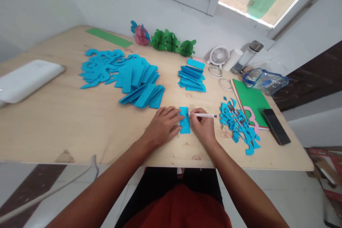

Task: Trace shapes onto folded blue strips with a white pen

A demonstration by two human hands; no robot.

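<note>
A small blue paper rectangle lies on the wooden table in front of me, with a curved pen line drawn on it. My left hand rests flat with fingers stretched out, their tips on the paper's left edge. From the right, my right hand pinches a white pen, its tip at the paper's right edge. Beyond my left hand are folded blue paper strips and blue curvy cut-outs. Another stack of blue strips sits farther back.
Blue paper scraps lie to the right, beside a green sheet pile, a pink cut-out and a phone. Along the wall stand green paper ornaments, a small fan and a bottle. A white device is at left.
</note>
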